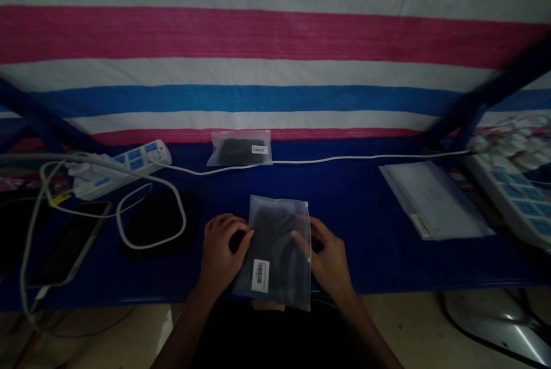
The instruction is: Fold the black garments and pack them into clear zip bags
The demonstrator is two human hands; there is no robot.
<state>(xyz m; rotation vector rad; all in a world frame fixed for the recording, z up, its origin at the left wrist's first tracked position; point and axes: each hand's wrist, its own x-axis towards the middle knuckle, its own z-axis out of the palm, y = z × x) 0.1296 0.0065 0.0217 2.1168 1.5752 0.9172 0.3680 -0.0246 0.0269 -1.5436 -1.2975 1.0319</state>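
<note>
A translucent zip bag [284,277] with a dark, soft-looking item inside sits over the front edge of the blue table, close to my body. Its white barcode label [260,275] is at the lower left. My left hand [224,248] pinches the bag's left edge between thumb and curled fingers. On the opposite edge, my right hand [329,257] grips the bag; its thumb shows at the bag's right part, and some fingers are hidden behind it. Further back lies a second zip bag [241,150], also with a dark item and a label.
A white cable [344,158] crosses the blue table [344,197]. At left are a power strip [124,168], a phone [71,243], looped cables and a black object [157,220]. Flat clear bags [434,199] lie at right, beside another power strip [512,197]. Striped sheeting [275,36] hangs behind.
</note>
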